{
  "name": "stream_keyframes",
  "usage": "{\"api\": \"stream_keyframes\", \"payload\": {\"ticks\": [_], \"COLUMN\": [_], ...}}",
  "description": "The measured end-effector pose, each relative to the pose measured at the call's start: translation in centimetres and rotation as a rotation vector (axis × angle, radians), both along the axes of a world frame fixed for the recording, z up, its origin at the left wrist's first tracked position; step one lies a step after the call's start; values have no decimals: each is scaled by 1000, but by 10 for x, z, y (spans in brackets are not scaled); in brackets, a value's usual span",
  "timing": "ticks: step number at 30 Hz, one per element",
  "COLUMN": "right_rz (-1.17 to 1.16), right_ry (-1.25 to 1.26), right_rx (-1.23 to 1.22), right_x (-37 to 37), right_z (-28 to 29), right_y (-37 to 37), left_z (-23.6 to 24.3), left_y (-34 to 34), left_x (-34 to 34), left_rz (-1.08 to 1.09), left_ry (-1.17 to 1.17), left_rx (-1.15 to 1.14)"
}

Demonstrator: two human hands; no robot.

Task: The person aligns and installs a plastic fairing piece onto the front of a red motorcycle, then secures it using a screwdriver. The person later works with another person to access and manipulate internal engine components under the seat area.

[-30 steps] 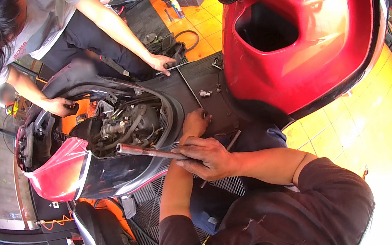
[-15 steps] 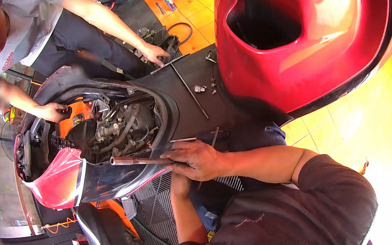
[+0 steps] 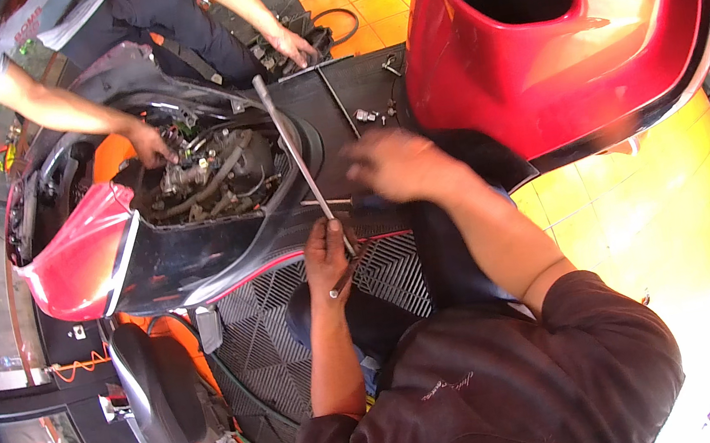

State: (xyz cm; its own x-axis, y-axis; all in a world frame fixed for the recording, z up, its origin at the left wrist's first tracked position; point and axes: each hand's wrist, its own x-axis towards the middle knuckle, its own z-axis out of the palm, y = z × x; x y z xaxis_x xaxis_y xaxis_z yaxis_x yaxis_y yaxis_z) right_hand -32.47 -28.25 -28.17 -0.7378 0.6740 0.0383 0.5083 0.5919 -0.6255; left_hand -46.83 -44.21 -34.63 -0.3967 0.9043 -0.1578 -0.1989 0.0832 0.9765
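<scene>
My left hand point(image 3: 328, 252) is closed around the lower part of a long metal T-handle wrench point(image 3: 297, 153). Its shaft slants up and left over the scooter's floorboard, and a short crossbar end pokes out below my fingers. Smeared by motion, my right hand point(image 3: 401, 164) is over the floorboard, apart from the wrench; its fingers are too blurred to read. To the left lies the opened scooter body with its bare engine point(image 3: 210, 173). A co-worker's hand point(image 3: 152, 147) reaches onto that engine, and their other hand point(image 3: 294, 48) is at the floorboard's far edge.
Another T-shaped wrench point(image 3: 339, 102) lies on the dark floorboard point(image 3: 307, 98), near small metal parts point(image 3: 370, 116). The red front panel point(image 3: 483, 106) rises at right. A removed seat point(image 3: 154, 400) is at lower left, beside a ribbed mat point(image 3: 257, 360).
My right hand has let go of the wrench and moved up and right. The wrench has swung from nearly level to steep in my left hand. The co-worker's left-side hand has moved onto the engine.
</scene>
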Motion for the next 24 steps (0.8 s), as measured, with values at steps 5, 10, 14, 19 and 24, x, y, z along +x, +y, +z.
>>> {"api": "stream_keyframes", "payload": {"ticks": [5, 10, 14, 19, 24], "right_rz": [-131, 11, -7, -53, 34], "right_ry": [-441, -774, -719, -539, -686], "right_rx": [-89, -103, -58, -6, -79], "right_x": [29, 5, 28, 40, 46], "right_z": [-16, -66, -106, -120, -99], "right_y": [51, 54, 50, 49, 23], "left_z": [14, -8, -29, -43, -60], "left_y": [-40, -56, -44, -14, 6], "left_x": [-23, -5, 9, 13, 13], "left_rz": [-14, 90, 100, 66, 54], "left_ry": [249, 202, 399, 744, 973], "left_rx": [-29, -126, -206, -232, -200]}}
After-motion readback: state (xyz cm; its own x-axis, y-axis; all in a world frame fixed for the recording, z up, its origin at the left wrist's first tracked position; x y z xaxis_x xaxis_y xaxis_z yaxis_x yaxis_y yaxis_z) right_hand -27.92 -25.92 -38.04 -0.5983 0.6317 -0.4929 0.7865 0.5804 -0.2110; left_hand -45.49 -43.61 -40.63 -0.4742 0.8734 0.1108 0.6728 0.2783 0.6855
